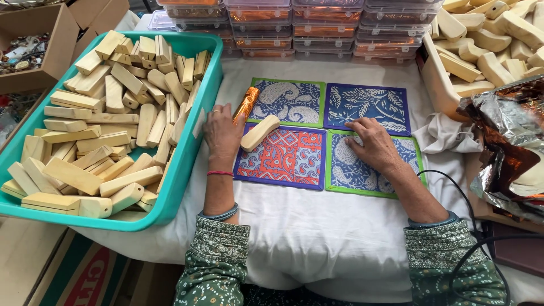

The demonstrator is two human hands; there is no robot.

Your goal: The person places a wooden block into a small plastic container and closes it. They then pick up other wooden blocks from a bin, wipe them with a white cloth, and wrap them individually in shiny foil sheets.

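Head view: 4 printed quilted mats [326,133] on a white cloth, both hands laid flat and apart.

The left hand [222,135] touches an orange foil roll [246,104] beside a wooden block [259,132] on the mats; the right hand [374,144] is pressed open on them, holding nothing. The block could be nudged off. Left of the mats, a teal tub [192,153] is heaped with blocks.

wooden block [259,132] | pale, oblong | lying tilted on red mat [283,158]
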